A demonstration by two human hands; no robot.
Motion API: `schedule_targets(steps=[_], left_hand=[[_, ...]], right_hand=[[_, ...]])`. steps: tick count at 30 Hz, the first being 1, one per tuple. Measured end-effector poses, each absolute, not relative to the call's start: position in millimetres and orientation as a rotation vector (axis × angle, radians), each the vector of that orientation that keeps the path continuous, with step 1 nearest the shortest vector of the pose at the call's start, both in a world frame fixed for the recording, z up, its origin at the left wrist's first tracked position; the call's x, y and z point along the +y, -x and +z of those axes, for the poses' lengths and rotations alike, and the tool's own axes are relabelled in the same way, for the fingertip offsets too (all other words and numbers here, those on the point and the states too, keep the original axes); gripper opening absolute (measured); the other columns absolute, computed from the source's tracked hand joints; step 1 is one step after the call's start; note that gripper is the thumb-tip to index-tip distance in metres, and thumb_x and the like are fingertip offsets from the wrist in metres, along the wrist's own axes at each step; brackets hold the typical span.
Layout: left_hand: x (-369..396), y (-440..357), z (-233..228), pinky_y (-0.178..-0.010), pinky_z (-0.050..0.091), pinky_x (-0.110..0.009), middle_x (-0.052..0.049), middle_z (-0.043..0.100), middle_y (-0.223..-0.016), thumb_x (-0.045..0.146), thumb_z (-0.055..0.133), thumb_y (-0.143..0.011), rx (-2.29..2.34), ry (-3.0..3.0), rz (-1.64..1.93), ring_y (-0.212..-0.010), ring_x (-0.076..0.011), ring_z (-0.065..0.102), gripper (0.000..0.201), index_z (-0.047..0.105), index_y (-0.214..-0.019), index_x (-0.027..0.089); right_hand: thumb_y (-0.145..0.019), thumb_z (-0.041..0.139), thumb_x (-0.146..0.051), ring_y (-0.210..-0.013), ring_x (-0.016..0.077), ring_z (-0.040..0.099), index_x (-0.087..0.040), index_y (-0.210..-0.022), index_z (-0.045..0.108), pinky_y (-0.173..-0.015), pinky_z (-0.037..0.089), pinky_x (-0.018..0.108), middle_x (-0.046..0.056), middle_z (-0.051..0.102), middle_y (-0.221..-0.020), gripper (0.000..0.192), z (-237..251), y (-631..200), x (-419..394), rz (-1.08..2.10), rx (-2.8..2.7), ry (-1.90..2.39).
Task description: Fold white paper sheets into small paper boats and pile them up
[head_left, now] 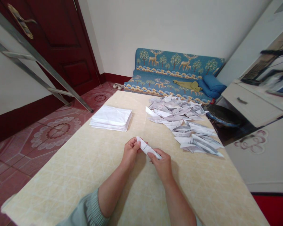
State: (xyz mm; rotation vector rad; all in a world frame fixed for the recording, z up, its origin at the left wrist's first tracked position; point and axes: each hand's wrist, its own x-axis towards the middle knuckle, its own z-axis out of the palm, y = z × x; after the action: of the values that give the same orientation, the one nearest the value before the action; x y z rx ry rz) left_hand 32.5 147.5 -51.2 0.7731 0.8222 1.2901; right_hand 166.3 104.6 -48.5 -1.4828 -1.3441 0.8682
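Observation:
Between my two hands is a narrow folded strip of white paper (145, 147) with some dark print on it, its far left end coming to a point. My left hand (131, 149) pinches the strip near that pointed end, thumb on top. Closer to the near right end, my right hand (161, 161) grips it with the thumb lying along the upper face. The fingers beneath the paper are partly hidden. Ahead to the left lies a stack of white paper sheets (111, 117). A heap of folded paper pieces (179, 110), many of them pointed, spreads over the right side.
A cream patterned cloth covers the table (85, 182). Beyond it stands a blue sofa (153, 75) with a deer pattern. A metal ladder (44, 64) leans at the left by a dark red door (58, 28). White drawers (254, 103) and a dark round seat (220, 114) are at right.

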Motion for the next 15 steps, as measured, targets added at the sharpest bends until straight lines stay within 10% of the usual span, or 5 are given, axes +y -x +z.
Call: schedule_targets(steps=[15], left_hand=[[144.5,-31.4,-42.9,-0.063,0.046,-0.024,-0.007,0.070,-0.076,0.024,0.079,-0.057,0.865,-0.934,1.113,-0.065,-0.0148,0.061,0.027,0.067,-0.076,0.011]], right_hand=[[-0.063,0.066,-0.024,-0.052,0.0107,0.045,-0.015,-0.069,0.063,-0.048,0.035,0.020,-0.004,0.053,-0.056,0.011,-43.8,-165.0,104.5,0.877,-1.277,1.444]])
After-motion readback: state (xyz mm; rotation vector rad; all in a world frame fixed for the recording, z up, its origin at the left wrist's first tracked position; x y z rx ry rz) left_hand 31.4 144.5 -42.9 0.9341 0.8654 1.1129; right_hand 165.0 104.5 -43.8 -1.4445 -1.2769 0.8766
